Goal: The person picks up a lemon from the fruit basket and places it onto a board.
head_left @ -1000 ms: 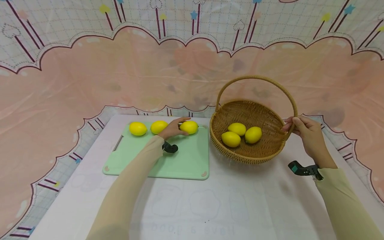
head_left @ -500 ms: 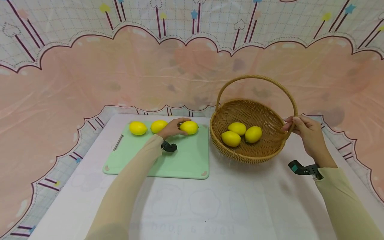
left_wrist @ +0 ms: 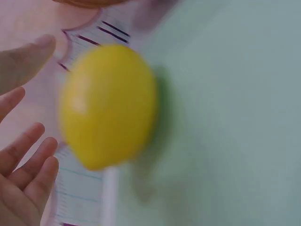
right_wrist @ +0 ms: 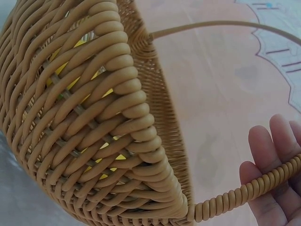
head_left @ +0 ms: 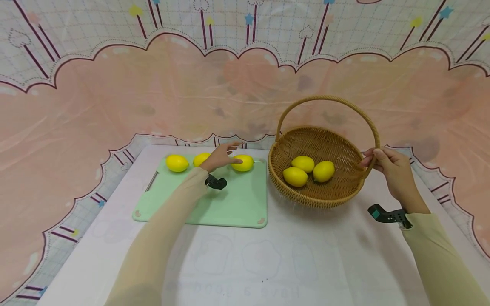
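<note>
My left hand (head_left: 221, 157) hovers over the back of the green cutting board (head_left: 229, 204), its fingers spread and holding nothing. Just beyond its thumb lies a yellow lemon (head_left: 246, 163); the left wrist view shows that lemon (left_wrist: 110, 108) apart from the fingers (left_wrist: 35, 160). Two more lemons sit on the board to the left, one at the far end (head_left: 177, 163) and one partly hidden by the hand (head_left: 200, 159). With thumb and fingers, my right hand (head_left: 396, 174) grips the handle (right_wrist: 225, 203) of a wicker basket (head_left: 344, 187) near its base. Inside the basket rest three lemons (head_left: 323, 171).
A white table surface (head_left: 245, 263) spreads in front of the board and basket. Behind stands a pink patterned cloth backdrop (head_left: 172, 97). A metal strip (head_left: 152, 181) edges the board's left side.
My left hand, earlier around the rightmost lemon on the board, has spread its fingers and lifted slightly off it. The lemon stays in place. My right hand and the basket are unchanged.
</note>
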The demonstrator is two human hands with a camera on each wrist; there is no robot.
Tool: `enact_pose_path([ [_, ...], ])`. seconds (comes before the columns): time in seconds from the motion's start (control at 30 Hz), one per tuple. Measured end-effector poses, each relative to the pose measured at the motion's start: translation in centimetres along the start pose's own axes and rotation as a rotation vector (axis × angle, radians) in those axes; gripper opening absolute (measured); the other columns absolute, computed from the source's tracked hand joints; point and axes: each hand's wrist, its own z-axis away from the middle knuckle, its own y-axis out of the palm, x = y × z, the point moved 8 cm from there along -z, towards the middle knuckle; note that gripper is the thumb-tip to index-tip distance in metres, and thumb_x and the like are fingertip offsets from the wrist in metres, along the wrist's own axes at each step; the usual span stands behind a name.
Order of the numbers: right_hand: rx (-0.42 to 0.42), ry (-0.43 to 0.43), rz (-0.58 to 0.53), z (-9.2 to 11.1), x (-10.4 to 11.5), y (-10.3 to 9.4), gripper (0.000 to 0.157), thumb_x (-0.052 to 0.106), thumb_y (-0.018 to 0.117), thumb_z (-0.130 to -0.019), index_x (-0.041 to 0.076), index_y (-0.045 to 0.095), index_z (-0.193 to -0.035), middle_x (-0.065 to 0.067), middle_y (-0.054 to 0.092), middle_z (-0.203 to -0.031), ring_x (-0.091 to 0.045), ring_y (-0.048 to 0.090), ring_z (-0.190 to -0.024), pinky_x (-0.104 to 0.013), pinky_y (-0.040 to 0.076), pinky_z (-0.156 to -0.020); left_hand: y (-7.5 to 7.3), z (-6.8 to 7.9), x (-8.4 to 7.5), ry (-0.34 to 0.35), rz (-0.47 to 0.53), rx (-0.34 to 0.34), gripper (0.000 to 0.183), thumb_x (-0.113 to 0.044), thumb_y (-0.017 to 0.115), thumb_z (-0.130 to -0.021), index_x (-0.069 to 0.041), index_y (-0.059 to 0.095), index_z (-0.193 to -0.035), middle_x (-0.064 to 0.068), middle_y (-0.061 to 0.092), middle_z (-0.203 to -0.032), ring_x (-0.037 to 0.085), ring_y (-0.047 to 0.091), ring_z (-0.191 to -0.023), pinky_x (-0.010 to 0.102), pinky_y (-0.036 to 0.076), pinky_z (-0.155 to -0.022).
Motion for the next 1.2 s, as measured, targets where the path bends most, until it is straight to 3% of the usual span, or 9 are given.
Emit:
enact_pose_path([
  [0.13,0.009,-0.007,-0.03,0.0,0.1,0.0,0.023,0.018,0.048,-0.097,0.003,0.066,-0.097,0.004,0.069,-0.079,-0.004,0.068,-0.075,-0.011,0.053,-0.074,-0.9,-0.1,-2.7,0.076,0.052,-0.015,0.066,-0.011,0.067,-0.087,-0.006,0.036,-0.144,0.016,0.033,-0.151,0.033,0.034,-0.138,0.045,0.027,-0.115],
  [0.27,0.004,-0.009,-0.026,0.0,0.2,0.0,0.025,0.018,0.048,-0.097,-0.001,0.064,-0.098,0.005,0.07,-0.078,-0.004,0.068,-0.075,-0.01,0.053,-0.074,-0.9,-0.5,-6.0,0.132,0.114,0.035,0.062,-0.009,0.065,-0.088,-0.006,0.037,-0.144,0.018,0.04,-0.145,0.031,0.041,-0.133,0.044,0.035,-0.111],
  [0.4,-0.006,-0.011,0.0,0.0,0.2,-0.1,0.027,0.019,0.049,-0.097,-0.003,0.063,-0.098,0.006,0.07,-0.078,-0.003,0.067,-0.075,-0.01,0.053,-0.074,0.4,-0.9,-9.4,0.171,0.144,0.154,0.059,-0.009,0.064,-0.089,-0.009,0.04,-0.143,0.014,0.046,-0.143,0.032,0.044,-0.131,0.039,0.043,-0.106],
  [0.63,-0.007,-0.006,0.007,0.1,0.2,-0.1,0.028,0.019,0.049,-0.097,-0.005,0.063,-0.099,0.006,0.069,-0.078,-0.003,0.067,-0.075,-0.01,0.053,-0.074,4.1,-1.7,-14.8,0.236,0.099,0.384,0.058,-0.007,0.062,-0.089,-0.008,0.039,-0.143,0.013,0.047,-0.142,0.026,0.047,-0.13,0.034,0.046,-0.103],
  [0.8,-0.012,0.005,0.004,0.1,0.1,0.0,0.031,0.02,0.049,-0.097,-0.009,0.06,-0.1,0.005,0.069,-0.078,-0.003,0.068,-0.075,-0.01,0.053,-0.074,6.8,-3.3,-16.0,0.206,0.048,0.506,0.059,-0.007,0.064,-0.088,-0.007,0.04,-0.142,0.011,0.044,-0.144,0.024,0.046,-0.13,0.03,0.046,-0.102],
  [1.07,-0.017,-0.003,-0.011,0.1,-0.1,-0.2,0.034,0.02,0.049,-0.097,-0.013,0.058,-0.102,0.004,0.069,-0.078,-0.004,0.068,-0.074,-0.011,0.053,-0.073,10.1,-6.3,-15.7,0.129,-0.172,0.551,0.062,-0.018,0.068,-0.087,-0.01,0.041,-0.142,0.008,0.045,-0.144,0.019,0.046,-0.129,0.026,0.044,-0.102],
  [1.2,-0.014,-0.013,-0.033,0.1,0.0,-0.1,0.031,0.018,0.049,-0.097,-0.011,0.061,-0.101,0.004,0.069,-0.078,-0.004,0.068,-0.074,-0.011,0.053,-0.073,11.7,-7.7,-15.6,0.135,-0.255,0.55,0.058,-0.019,0.066,-0.088,-0.012,0.043,-0.141,0.009,0.051,-0.138,0.018,0.048,-0.125,0.023,0.045,-0.098],
])
